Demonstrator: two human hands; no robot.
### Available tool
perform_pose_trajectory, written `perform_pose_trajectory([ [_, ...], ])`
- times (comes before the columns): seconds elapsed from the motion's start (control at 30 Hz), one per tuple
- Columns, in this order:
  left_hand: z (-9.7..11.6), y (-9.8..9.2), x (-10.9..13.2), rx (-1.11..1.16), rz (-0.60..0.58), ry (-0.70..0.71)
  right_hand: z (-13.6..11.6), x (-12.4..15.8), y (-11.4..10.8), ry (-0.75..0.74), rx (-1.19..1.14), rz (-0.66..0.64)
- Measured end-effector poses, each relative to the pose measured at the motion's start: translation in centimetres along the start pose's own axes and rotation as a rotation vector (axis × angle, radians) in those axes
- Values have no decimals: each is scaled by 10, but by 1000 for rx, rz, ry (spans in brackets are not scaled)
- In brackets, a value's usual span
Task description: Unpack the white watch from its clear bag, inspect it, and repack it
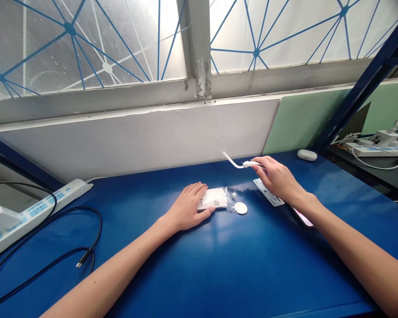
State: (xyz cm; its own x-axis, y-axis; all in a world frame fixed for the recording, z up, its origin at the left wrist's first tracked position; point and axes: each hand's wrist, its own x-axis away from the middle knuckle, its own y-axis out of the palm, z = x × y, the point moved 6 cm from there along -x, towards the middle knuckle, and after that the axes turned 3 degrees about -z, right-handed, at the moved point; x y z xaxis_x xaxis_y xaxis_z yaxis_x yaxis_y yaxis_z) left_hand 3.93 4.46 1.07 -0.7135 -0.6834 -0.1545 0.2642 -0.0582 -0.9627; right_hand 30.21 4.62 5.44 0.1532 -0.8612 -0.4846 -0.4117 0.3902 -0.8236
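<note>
My left hand (189, 206) rests on the blue table with its thumb and fingers around a small white packet (215, 198) in clear plastic. Against the packet's right end lies a white round disc (240, 208). Above the table, to the right, my right hand (275, 179) pinches a thin white cable-like piece (234, 161). Its bent free end points up and left, and the rest is hidden in my fingers. Beneath that hand lies a white printed card (268, 193). A flat, phone-like object (303, 217) is partly covered by my right wrist.
A white earbud case (307, 154) sits at the back right. On the left are a power strip (43, 214) and a black cable (97, 225) with a bare plug end. A second power strip (374, 149) stands beyond the blue frame post. Windows and a wall panel border the table's back.
</note>
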Motion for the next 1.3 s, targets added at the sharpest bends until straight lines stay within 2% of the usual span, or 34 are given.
perform_pose_trajectory([
  [0.23, 1, 0, 1, 31, -10, 15, -13, 4, 1, -52, 16, 11],
  [0.43, 1, 0, 1, 9, -9, 12, -15, 6, -2, -1, 18, 99],
  [0.83, 1, -3, -2, 39, 11, -15, -47, 17, 18, -116, -14, -66],
  [1.0, 0, -4, -2, 74, 5, -12, -52, 20, 20, -159, -39, -94],
  [1.17, -9, 0, -1, 157, 12, -93, -55, 22, 22, -171, -28, -118],
  [1.3, -4, -6, -2, 241, 78, -125, -57, 21, 20, -155, -82, -129],
])
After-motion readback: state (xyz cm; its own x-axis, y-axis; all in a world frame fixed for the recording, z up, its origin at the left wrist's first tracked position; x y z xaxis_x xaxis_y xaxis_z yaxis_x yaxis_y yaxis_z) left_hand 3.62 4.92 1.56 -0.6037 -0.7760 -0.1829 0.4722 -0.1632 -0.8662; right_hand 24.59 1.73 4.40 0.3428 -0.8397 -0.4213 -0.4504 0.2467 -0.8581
